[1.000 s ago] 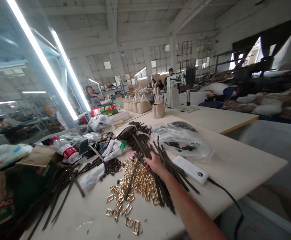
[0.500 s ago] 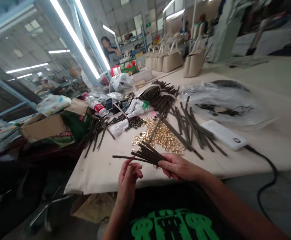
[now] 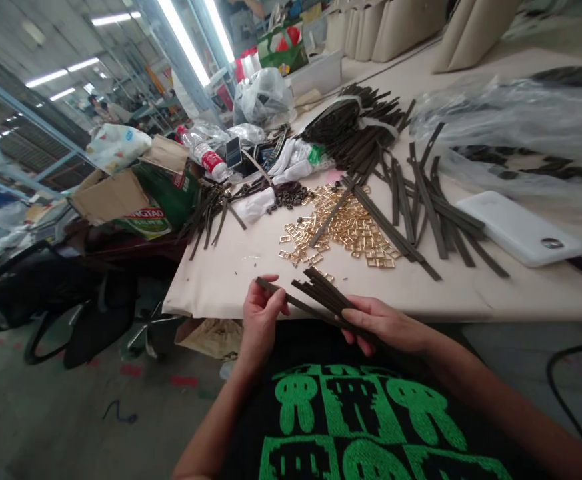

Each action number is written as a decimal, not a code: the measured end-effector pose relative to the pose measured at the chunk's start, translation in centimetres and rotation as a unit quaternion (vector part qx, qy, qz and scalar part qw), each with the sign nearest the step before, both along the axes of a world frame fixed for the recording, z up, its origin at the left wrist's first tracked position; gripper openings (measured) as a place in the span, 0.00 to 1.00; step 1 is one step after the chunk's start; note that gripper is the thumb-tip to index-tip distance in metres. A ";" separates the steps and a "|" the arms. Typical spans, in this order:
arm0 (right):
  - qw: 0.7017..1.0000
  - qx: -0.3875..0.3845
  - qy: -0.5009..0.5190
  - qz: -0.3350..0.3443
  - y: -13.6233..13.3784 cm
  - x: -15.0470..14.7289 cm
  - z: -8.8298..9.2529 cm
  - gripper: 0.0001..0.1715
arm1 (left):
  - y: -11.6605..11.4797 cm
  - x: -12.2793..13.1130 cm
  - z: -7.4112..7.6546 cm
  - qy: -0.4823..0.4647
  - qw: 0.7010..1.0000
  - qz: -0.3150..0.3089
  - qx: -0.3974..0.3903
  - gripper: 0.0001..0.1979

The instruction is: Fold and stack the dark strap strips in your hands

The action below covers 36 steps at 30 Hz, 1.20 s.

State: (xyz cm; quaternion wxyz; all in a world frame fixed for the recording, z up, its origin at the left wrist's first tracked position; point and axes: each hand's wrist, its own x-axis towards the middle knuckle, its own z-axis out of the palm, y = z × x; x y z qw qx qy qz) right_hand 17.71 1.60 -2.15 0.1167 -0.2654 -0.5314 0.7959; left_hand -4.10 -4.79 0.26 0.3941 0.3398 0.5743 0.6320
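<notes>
My right hand (image 3: 378,323) is closed around a bundle of thin dark strips (image 3: 323,292), their ends fanning out toward the left. One dark strip (image 3: 298,304) lies apart from the bundle, its far end pinched between the thumb and fingers of my left hand (image 3: 265,303). Its other end runs in under the bundle at my right hand. Just beyond both hands, a heap of gold rectangular buckles (image 3: 348,223) is spread on the table. More loose dark strips (image 3: 423,207) lie across and to the right of the heap.
On the pale table (image 3: 221,280) sit a white power bank (image 3: 518,227), a clear plastic bag (image 3: 525,147), a tied strip bundle (image 3: 358,130), small dark rings (image 3: 288,196) and a bottle (image 3: 205,157). A cardboard box (image 3: 108,193) stands left; beige bags (image 3: 385,30) stand behind.
My left hand has gone from loosely curled beside the strips to pinching the end of one. The view has tilted down, bringing the table nearer.
</notes>
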 end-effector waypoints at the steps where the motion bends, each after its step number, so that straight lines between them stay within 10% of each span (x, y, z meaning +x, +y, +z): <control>1: 1.000 -0.013 0.003 -0.002 -0.1 -0.1 0.0 0.23 | -0.1 0.3 0.1 0.002 1.000 -0.009 -0.007 0.13; 11: 0.991 -0.075 0.110 -0.003 -1.1 -2.4 -0.1 0.28 | -0.7 2.7 -0.4 -0.047 0.990 -0.116 -0.069 0.11; 36: 0.990 -0.068 0.083 -0.094 -1.0 -2.2 -1.6 0.22 | -0.2 3.4 -0.6 -0.117 0.984 -0.109 -0.074 0.20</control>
